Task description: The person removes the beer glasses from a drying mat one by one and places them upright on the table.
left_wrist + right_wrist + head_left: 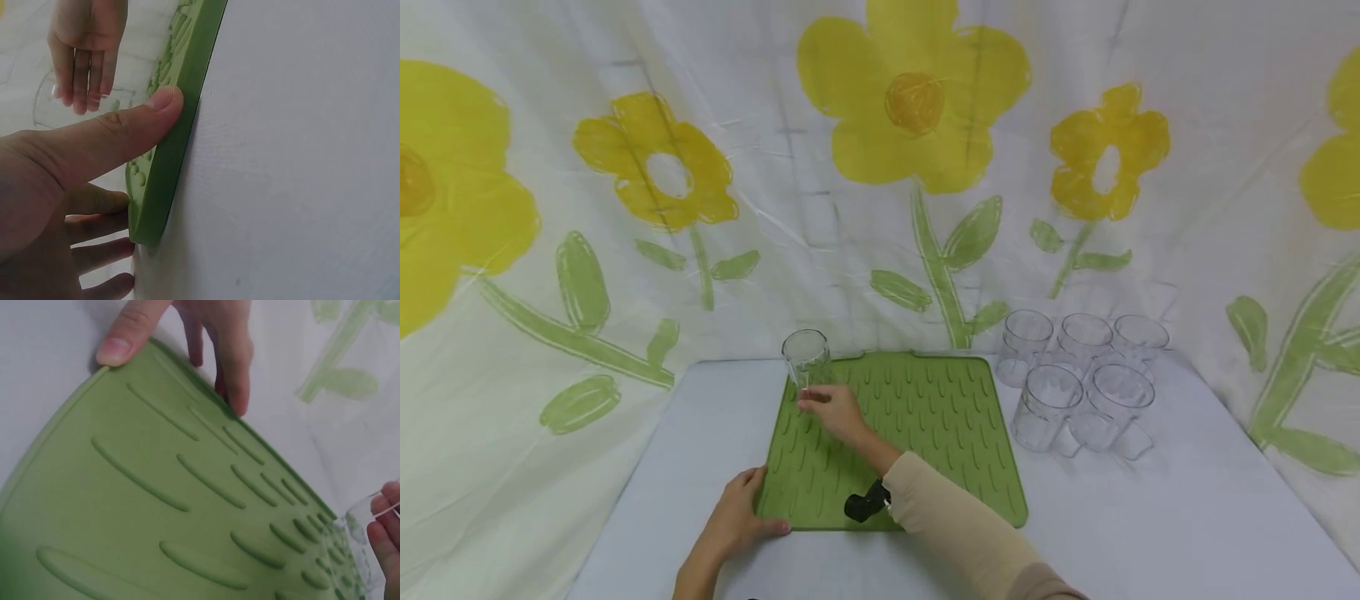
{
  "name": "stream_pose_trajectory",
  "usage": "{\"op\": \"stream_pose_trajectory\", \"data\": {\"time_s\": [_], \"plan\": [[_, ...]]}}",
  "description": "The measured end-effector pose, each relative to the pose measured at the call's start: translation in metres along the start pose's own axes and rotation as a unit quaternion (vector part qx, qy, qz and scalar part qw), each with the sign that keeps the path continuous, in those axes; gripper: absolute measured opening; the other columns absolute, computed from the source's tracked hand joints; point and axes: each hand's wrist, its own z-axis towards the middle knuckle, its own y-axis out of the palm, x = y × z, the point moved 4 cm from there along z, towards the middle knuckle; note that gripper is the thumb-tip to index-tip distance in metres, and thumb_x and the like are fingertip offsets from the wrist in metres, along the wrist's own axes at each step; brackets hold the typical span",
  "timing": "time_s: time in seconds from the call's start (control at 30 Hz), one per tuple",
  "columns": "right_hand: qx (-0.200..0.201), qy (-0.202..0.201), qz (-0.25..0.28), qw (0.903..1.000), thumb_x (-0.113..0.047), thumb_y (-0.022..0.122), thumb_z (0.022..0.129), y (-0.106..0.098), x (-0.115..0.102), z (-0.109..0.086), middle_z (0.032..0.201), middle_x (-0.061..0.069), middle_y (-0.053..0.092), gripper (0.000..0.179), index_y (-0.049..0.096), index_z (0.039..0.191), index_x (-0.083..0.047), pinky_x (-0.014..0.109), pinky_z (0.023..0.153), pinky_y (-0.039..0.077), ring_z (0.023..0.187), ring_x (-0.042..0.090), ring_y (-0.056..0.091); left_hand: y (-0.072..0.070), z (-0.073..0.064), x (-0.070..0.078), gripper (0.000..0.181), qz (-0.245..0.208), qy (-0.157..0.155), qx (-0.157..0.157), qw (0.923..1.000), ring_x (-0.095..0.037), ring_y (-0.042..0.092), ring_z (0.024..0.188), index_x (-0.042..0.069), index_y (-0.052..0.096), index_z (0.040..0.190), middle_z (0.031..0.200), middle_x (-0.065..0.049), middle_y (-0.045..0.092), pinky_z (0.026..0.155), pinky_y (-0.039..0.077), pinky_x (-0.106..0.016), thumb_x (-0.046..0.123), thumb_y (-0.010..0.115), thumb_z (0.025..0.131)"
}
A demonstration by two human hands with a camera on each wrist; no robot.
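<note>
A green drying mat (917, 450) with raised ridges lies on the white table. At its far left corner is a clear glass mug (806, 348). My right hand (838, 412) holds this mug by its near side, thumb and fingertips at what looks like the handle. Across the mat's near left corner spreads my left hand (733, 517). Its thumb (165, 100) presses the front edge, and the other fingers lie extended against the left edge. In the right wrist view, the ridged mat (206, 519) fills much of the picture.
Several clear glass mugs (1048, 408) stand in a cluster right of the mat, the near ones with handles towards me. Behind the table (1195, 517) hangs a white curtain (760, 275) with yellow flowers. A black wrist camera (865, 502) sits over the mat's front.
</note>
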Motion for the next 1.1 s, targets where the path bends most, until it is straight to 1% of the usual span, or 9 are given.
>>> {"op": "stream_pose_trajectory", "data": {"time_s": [0.27, 0.33, 0.5, 0.67, 0.8, 0.87, 0.97, 1.03, 1.1], "plan": [[0.006, -0.013, 0.003, 0.9999, -0.010, 0.065, 0.093, -0.003, 0.003, 0.002, 0.107, 0.020, 0.073, 0.024, 0.071, 0.110, 0.006, 0.050, 0.089, 0.057, 0.101, 0.031, 0.070, 0.003, 0.001, -0.002, 0.110, 0.005, 0.002, -0.003, 1.0000, -0.053, 0.038, 0.132, -0.013, 0.037, 0.142, 0.141, -0.033, 0.043, 0.109, 0.036, -0.062, 0.034, 0.092, 0.060], [0.016, -0.016, -0.008, 0.9997, -0.011, 0.065, 0.092, -0.006, 0.002, 0.002, 0.104, 0.018, 0.074, 0.023, 0.072, 0.108, 0.005, 0.048, 0.086, 0.058, 0.096, 0.028, 0.071, 0.004, 0.001, -0.003, 0.110, 0.009, 0.002, -0.004, 1.0000, -0.053, 0.039, 0.131, -0.014, 0.037, 0.142, 0.141, -0.033, 0.043, 0.108, 0.036, -0.062, 0.035, 0.092, 0.059], [0.048, -0.042, -0.059, 0.9962, -0.014, 0.068, 0.091, -0.014, -0.005, 0.003, 0.098, 0.013, 0.075, 0.020, 0.074, 0.103, 0.002, 0.027, 0.073, 0.059, 0.088, 0.019, 0.071, 0.003, 0.001, -0.003, 0.111, 0.012, -0.002, -0.005, 0.9999, -0.053, 0.038, 0.132, -0.014, 0.036, 0.142, 0.142, -0.033, 0.042, 0.109, 0.036, -0.063, 0.035, 0.091, 0.060], [0.079, -0.077, -0.147, 0.9829, -0.016, 0.066, 0.093, -0.022, -0.011, 0.000, 0.095, 0.010, 0.076, 0.019, 0.075, 0.100, -0.001, 0.022, 0.069, 0.056, 0.083, 0.018, 0.070, 0.002, 0.002, -0.001, 0.110, 0.013, -0.002, -0.005, 0.9999, -0.053, 0.038, 0.132, -0.013, 0.036, 0.143, 0.142, -0.033, 0.041, 0.109, 0.035, -0.062, 0.035, 0.091, 0.061], [0.099, -0.112, -0.214, 0.9653, -0.014, 0.063, 0.095, -0.026, -0.012, -0.003, 0.085, 0.011, 0.074, 0.018, 0.075, 0.098, -0.001, 0.019, 0.059, 0.049, 0.060, 0.010, 0.058, 0.001, 0.001, 0.000, 0.110, 0.014, -0.005, -0.006, 0.9999, -0.053, 0.037, 0.133, -0.013, 0.035, 0.143, 0.143, -0.033, 0.041, 0.110, 0.035, -0.062, 0.034, 0.091, 0.061], [0.104, -0.123, -0.233, 0.9589, -0.012, 0.060, 0.096, -0.027, -0.013, -0.004, 0.073, 0.009, 0.070, 0.019, 0.074, 0.096, 0.001, 0.018, 0.054, 0.042, 0.051, 0.007, 0.047, 0.001, 0.001, 0.000, 0.110, 0.012, -0.006, -0.005, 0.9999, -0.053, 0.037, 0.133, -0.013, 0.035, 0.143, 0.143, -0.033, 0.041, 0.110, 0.034, -0.062, 0.034, 0.091, 0.061], [0.111, -0.128, -0.248, 0.9537, -0.010, 0.057, 0.097, -0.028, -0.013, -0.004, 0.058, 0.006, 0.057, 0.021, 0.072, 0.090, 0.003, 0.015, 0.049, 0.033, 0.045, 0.003, 0.034, 0.000, 0.001, 0.000, 0.110, 0.011, -0.008, -0.005, 0.9999, -0.053, 0.037, 0.133, -0.013, 0.035, 0.143, 0.143, -0.033, 0.041, 0.110, 0.034, -0.063, 0.034, 0.091, 0.060], [0.122, -0.131, -0.254, 0.9504, -0.008, 0.057, 0.097, -0.029, -0.014, -0.006, 0.057, 0.005, 0.056, 0.021, 0.071, 0.087, 0.003, 0.014, 0.048, 0.032, 0.044, 0.002, 0.032, 0.000, 0.000, 0.000, 0.111, 0.006, -0.009, -0.006, 0.9999, -0.053, 0.037, 0.133, -0.013, 0.035, 0.143, 0.143, -0.034, 0.040, 0.110, 0.034, -0.063, 0.034, 0.091, 0.060], [0.138, -0.136, -0.260, 0.9461, -0.006, 0.056, 0.097, -0.031, -0.014, -0.009, 0.058, 0.010, 0.057, 0.022, 0.069, 0.081, 0.003, 0.015, 0.047, 0.031, 0.045, 0.003, 0.032, 0.002, 0.000, 0.000, 0.111, 0.002, -0.008, -0.007, 0.9999, -0.053, 0.036, 0.133, -0.013, 0.035, 0.143, 0.144, -0.034, 0.040, 0.110, 0.033, -0.063, 0.034, 0.091, 0.060]]}}
